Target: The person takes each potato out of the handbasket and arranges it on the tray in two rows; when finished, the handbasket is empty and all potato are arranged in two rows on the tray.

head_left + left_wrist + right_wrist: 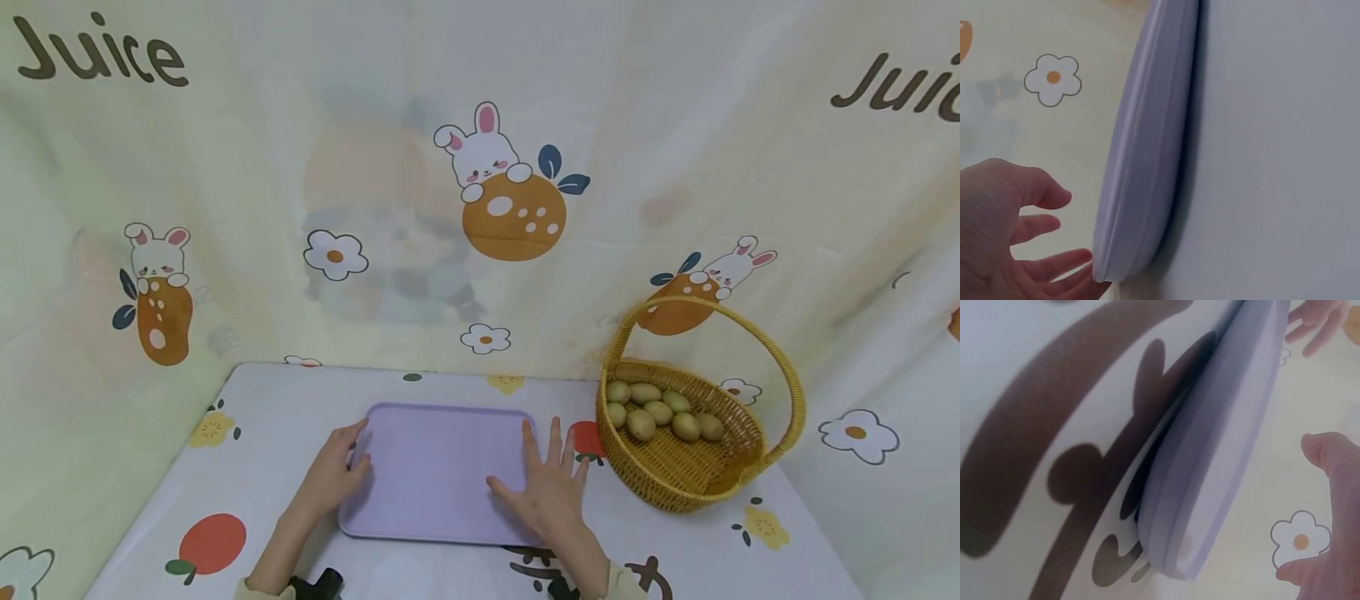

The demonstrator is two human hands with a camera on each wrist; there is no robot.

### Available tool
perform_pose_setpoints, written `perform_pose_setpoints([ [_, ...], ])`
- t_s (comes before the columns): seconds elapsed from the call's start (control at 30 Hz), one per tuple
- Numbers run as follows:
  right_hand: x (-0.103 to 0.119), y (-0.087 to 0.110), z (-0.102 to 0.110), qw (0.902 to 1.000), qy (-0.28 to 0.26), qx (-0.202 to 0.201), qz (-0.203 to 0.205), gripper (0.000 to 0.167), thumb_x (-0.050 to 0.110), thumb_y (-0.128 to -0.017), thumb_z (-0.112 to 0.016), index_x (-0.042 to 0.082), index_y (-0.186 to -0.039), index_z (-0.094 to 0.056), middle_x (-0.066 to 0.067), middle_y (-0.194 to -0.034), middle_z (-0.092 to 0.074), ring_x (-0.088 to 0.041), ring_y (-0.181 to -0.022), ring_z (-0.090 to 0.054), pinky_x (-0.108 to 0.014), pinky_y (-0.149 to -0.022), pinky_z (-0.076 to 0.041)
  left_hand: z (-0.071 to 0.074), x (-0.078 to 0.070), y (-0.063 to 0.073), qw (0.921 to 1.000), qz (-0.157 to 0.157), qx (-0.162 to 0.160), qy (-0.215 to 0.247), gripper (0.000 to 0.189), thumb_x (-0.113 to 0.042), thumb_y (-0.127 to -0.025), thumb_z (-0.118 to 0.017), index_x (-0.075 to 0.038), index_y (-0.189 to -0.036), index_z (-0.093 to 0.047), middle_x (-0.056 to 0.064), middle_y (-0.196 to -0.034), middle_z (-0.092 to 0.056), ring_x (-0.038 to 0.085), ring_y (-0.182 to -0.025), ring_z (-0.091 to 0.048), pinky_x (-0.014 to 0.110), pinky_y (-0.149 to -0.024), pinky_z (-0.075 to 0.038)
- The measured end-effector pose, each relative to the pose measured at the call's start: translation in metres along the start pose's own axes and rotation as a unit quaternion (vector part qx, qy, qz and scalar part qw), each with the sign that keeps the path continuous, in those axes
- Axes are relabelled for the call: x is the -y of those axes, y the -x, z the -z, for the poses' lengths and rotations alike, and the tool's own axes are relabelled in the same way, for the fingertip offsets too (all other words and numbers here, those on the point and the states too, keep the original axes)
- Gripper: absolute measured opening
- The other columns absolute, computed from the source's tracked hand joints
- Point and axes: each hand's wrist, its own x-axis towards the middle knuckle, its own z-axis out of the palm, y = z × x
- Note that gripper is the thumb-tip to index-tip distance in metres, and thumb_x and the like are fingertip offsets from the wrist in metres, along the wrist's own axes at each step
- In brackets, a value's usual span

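Observation:
A flat lavender tray with a raised rim lies on the table, bare on top. My left hand is at its left edge, and in the left wrist view the fingertips meet the tray's corner while the thumb stands off it. Over the tray's right edge my right hand is spread with straight fingers, holding nothing. The right wrist view shows that hand's thumb apart from the tray side; whether its palm touches the rim cannot be told.
Right of the tray stands a yellow wicker basket with a tall arched handle. Several small green-yellow oval fruits lie in its back left part. A printed curtain hangs behind the white patterned tablecloth.

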Motion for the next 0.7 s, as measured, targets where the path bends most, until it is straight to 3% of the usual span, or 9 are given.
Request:
perform_pose_setpoints([
  [0.27,-0.003,0.0,-0.001,0.9999,-0.012,-0.006,0.0,0.102,0.069,-0.078,-0.062,0.012,-0.156,-0.028,-0.03,-0.158,-0.012,-0.052,-0.144,-0.005,-0.076,-0.102,-0.015,0.003,0.006,-0.002,0.9993,0.016,-0.002,0.034,0.063,0.002,-0.082,-0.069,0.007,-0.14,-0.046,0.025,-0.114,-0.061,0.034,-0.094,-0.067,0.049,-0.085,-0.05],
  [0.7,-0.01,-0.008,0.007,0.9983,-0.056,-0.01,0.006,0.097,0.064,-0.082,-0.063,0.008,-0.154,-0.03,-0.034,-0.155,-0.018,-0.054,-0.14,-0.02,-0.075,-0.101,-0.021,-0.004,0.018,-0.006,0.9995,0.031,0.003,0.007,0.064,0.006,-0.077,-0.069,0.007,-0.138,-0.05,0.018,-0.105,-0.06,0.022,-0.082,-0.063,0.035,-0.071,-0.049],
])
